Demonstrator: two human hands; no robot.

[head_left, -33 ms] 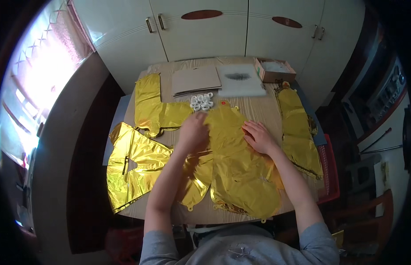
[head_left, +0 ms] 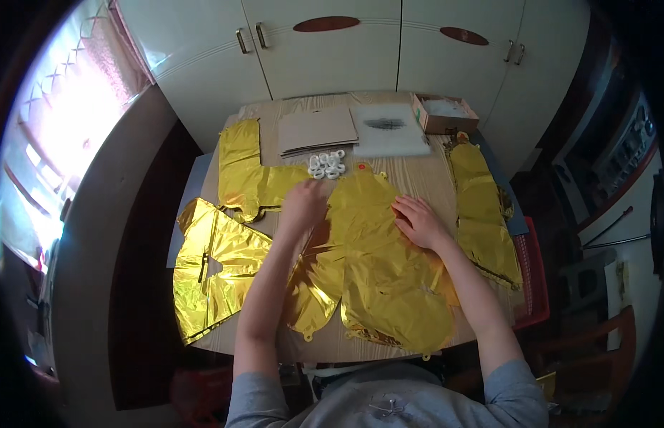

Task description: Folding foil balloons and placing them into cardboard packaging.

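Tabletop (head_left: 426,170), wood-grained, bears at least four crinkled gold foil pieces (head_left: 385,264), the lobed central one under the right hand (head_left: 421,222), fingers loosely spread, and beside the curled left hand (head_left: 304,208), whose grip I cannot tell, plus one cluster of white rings (head_left: 331,171).

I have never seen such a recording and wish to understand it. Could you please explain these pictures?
There is no machine: a person works with bare hands. A wide camera on the head looks down, so straight edges bend near the rim. On the table lie gold foil pieces, white ring-shaped items, brown cardboard, pale sheets and an open box. The right hand rests on the right edge of the large middle foil. The left hand is near its upper left; whether it grips anything is unclear.
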